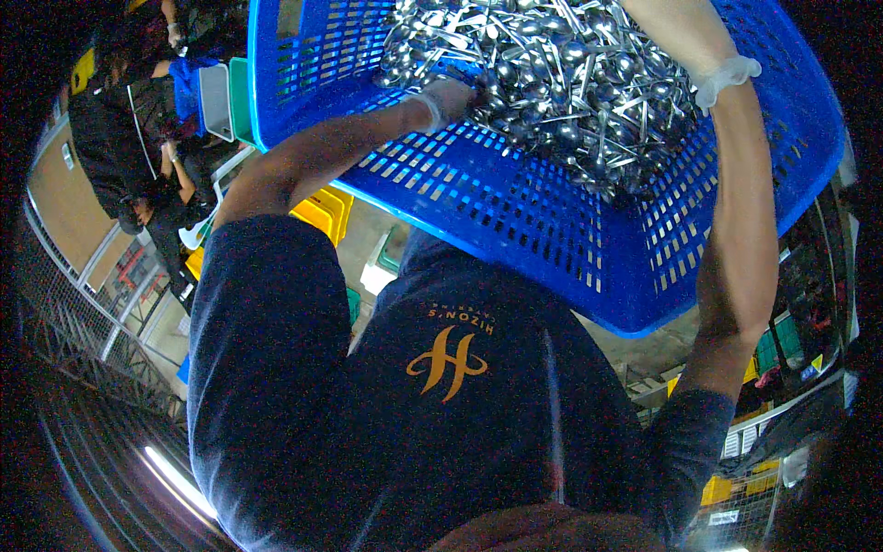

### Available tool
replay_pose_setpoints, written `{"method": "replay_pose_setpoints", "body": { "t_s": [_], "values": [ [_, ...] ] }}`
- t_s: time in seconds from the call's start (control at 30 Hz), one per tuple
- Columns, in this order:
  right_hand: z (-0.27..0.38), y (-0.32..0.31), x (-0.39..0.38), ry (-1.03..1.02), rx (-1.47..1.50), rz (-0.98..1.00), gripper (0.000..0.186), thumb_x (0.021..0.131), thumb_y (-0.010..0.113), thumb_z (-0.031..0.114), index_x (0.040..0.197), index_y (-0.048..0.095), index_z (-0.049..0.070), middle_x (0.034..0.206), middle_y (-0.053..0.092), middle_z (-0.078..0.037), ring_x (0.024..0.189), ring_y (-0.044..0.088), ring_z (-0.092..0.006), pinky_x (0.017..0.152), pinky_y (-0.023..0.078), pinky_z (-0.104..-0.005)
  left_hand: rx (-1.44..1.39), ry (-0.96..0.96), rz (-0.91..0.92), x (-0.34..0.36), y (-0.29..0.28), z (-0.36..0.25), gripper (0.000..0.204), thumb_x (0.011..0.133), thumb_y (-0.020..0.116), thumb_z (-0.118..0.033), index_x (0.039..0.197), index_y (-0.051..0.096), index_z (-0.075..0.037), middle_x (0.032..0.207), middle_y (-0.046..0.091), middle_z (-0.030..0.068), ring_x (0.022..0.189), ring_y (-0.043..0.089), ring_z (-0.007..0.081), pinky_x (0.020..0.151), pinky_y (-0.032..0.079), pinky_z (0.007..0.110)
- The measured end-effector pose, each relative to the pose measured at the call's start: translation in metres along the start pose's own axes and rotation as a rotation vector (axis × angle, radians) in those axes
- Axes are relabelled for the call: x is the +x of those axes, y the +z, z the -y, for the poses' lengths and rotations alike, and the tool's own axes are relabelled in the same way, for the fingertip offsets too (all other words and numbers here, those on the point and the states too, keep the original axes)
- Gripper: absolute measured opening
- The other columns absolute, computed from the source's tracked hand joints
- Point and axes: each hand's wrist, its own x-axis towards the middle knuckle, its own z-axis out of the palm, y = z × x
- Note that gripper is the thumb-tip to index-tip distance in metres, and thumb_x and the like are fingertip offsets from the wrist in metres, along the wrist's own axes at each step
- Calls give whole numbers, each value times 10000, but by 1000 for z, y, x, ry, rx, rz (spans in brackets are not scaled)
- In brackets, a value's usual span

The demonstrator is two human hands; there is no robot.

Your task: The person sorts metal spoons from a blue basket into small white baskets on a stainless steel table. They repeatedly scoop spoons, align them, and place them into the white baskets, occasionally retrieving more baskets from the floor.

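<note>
A large blue plastic basket (520,213) with slotted walls fills the upper part of the head view. Heaped inside it is a pile of shiny metal spoons (575,87). My left hand (448,103), in a thin translucent glove, reaches in over the near side and meets the left part of the pile; its fingers are lost in shadow among the spoons. Farther right, my gloved right hand (681,35) extends over the pile, its glove cuff bunched at the wrist. The upper edge of the picture cuts off its fingers, so its grip is hidden.
People in dark clothes (120,138) work at the left, one with a gloved hand (175,35). Beside the basket's left end are grey (214,101) and green (241,101) bins. Yellow crates (324,213) sit below my left forearm. Wire mesh fencing (101,322) runs along the left.
</note>
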Motion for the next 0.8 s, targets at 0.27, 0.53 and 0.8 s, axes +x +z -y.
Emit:
{"method": "replay_pose_setpoints", "body": {
  "t_s": [0.27,0.53,0.8],
  "values": [
    [9,-10,-2,25,-58,-44,295,1027,527,268,909,550,-2,733,544,-146,682,529,-276,700,447,-441,-296,-87,-271,-11,-88,-34,248,928,646,-253,1064,766,-82,979,749,215,911,732,398,848,585,480],
    [-13,-3,11,-88,-116,-96,360,1019,545,300,883,574,-32,774,591,-229,724,577,-390,703,449,-479,172,-446,-178,-17,-53,77,372,877,700,-380,1013,773,-42,1035,746,232,954,734,404,864,592,488],
    [-2,-17,-3,-8,-177,-146,356,1016,556,306,912,583,-33,811,608,-267,737,584,-430,699,451,-494,-102,35,-185,-10,-37,2,306,921,651,-301,1099,744,-71,1030,742,214,992,719,407,888,580,499]
  ]
}}
